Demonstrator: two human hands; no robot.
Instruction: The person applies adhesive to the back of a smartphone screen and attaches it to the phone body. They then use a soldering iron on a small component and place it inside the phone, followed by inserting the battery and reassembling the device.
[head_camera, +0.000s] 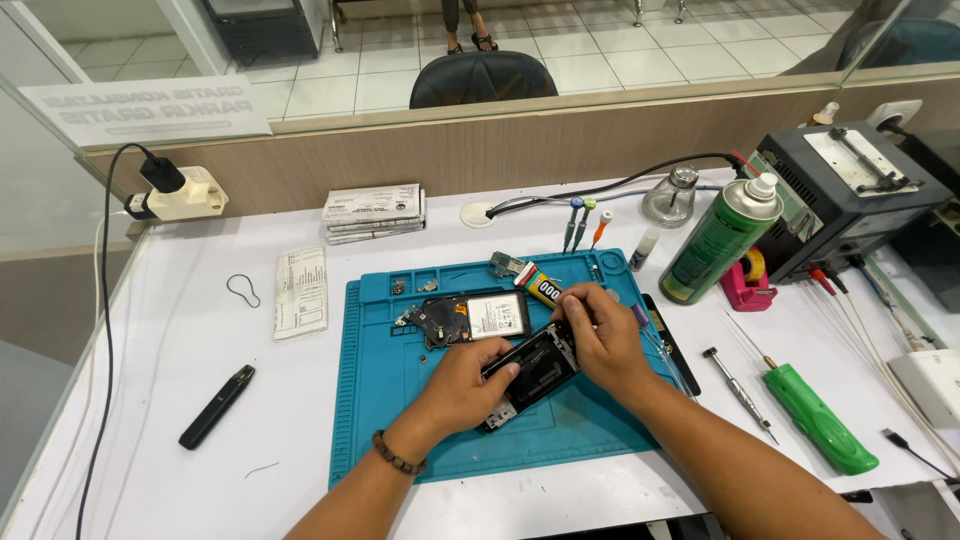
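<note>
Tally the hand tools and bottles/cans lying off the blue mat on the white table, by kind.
Upright precision drivers: 3
Green screwdriver: 1
Slim metal driver: 1
Green spray can: 1
Glass dispenser bottle: 1
Black pen-shaped tool: 1
Total: 8

Both hands (540, 365) grip dark phone frame (533, 368) over blue mat (385, 400).

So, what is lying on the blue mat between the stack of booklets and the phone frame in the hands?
In the head view, an opened phone with its battery showing lies there, beyond the phone frame; the booklets sit past the blue mat.
</note>
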